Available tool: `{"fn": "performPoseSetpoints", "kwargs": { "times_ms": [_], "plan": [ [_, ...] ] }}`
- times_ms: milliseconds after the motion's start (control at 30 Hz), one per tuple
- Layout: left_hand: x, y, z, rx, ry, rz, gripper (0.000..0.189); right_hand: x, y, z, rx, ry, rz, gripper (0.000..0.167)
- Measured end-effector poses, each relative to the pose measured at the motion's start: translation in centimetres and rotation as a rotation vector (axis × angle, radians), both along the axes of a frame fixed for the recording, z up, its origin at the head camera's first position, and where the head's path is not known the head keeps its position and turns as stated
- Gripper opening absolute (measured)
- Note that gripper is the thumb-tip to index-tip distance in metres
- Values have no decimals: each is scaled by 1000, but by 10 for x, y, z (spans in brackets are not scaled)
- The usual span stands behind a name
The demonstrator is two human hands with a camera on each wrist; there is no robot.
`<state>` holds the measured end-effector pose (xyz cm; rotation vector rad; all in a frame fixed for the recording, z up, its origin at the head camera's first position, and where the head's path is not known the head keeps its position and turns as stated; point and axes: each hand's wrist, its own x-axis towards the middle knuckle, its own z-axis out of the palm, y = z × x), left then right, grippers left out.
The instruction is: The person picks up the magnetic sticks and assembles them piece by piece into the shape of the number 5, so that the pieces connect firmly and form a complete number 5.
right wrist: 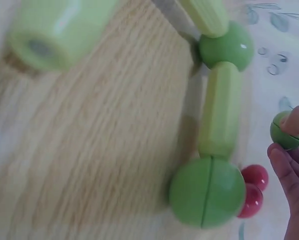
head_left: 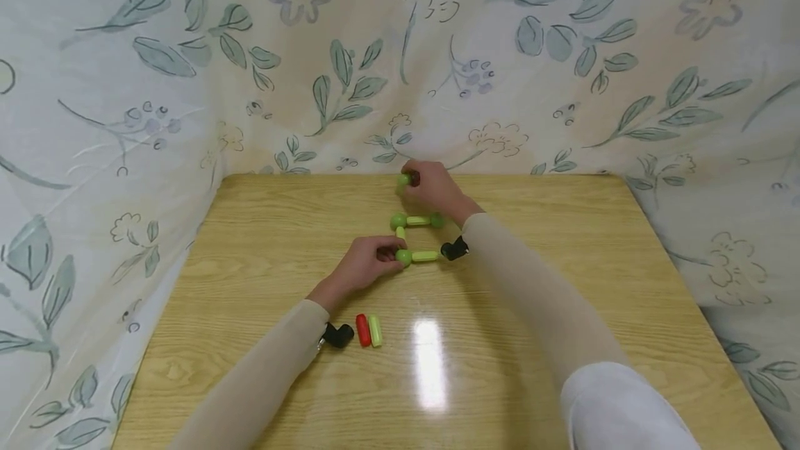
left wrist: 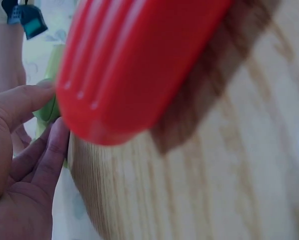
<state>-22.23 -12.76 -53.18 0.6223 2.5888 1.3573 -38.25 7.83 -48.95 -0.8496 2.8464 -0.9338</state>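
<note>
Green balls and yellow-green rods form a three-sided toy frame on the wooden table. At its near left corner, my left hand (head_left: 365, 264) holds a green ball (head_left: 404, 257) between thumb and fingers. A rod (head_left: 425, 256) sticks out rightward from that ball, its far end loose. Another ball (head_left: 398, 221) forms the far left corner, joined by a rod (head_left: 418, 221) to a third ball (head_left: 436, 220). Toward the back edge, my right hand (head_left: 437, 189) pinches a separate green ball (right wrist: 284, 131). Red balls (right wrist: 253, 187) show behind the frame in the right wrist view, partly hidden.
A red rod (head_left: 363, 330) and a yellow-green rod (head_left: 375, 330) lie side by side near my left wrist. The wooden table (head_left: 250, 228) meets a floral cloth (head_left: 350, 89) at the back and sides. A black wrist camera (head_left: 454, 248) hangs close to the frame's right side.
</note>
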Motion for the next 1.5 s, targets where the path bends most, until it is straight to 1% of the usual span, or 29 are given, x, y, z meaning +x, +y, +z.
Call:
{"fn": "performPoseSetpoints", "kwargs": {
  "times_ms": [200, 333, 500, 633, 833, 1067, 1300, 1500],
  "plan": [
    [-2, -1, 2, -12, -9, -3, 33, 5, 22, 8, -139, -23, -20, 28],
    [-2, -2, 2, -25, -19, 4, 32, 14, 37, 12, -212, -37, -33, 24],
    [-2, -2, 3, -44, -20, 6, 33, 32, 59, 12, -263, -31, -62, 23],
    [-2, -1, 6, -54, -25, 6, 33, 52, 77, 10, -287, -37, -53, 23],
    [-2, 0, 7, -70, -22, 6, 32, 82, 98, 0, -288, -62, -28, 23],
    [-2, 0, 6, -74, -14, -3, 32, 108, 109, -13, -302, -86, -41, 25],
    [-5, -1, 8, -57, -23, 2, 33, 127, 112, -32, -281, -125, -42, 25],
    [-9, -3, 6, -58, -22, 1, 33, 136, 111, -46, -287, -152, -29, 22]
  ]
}}
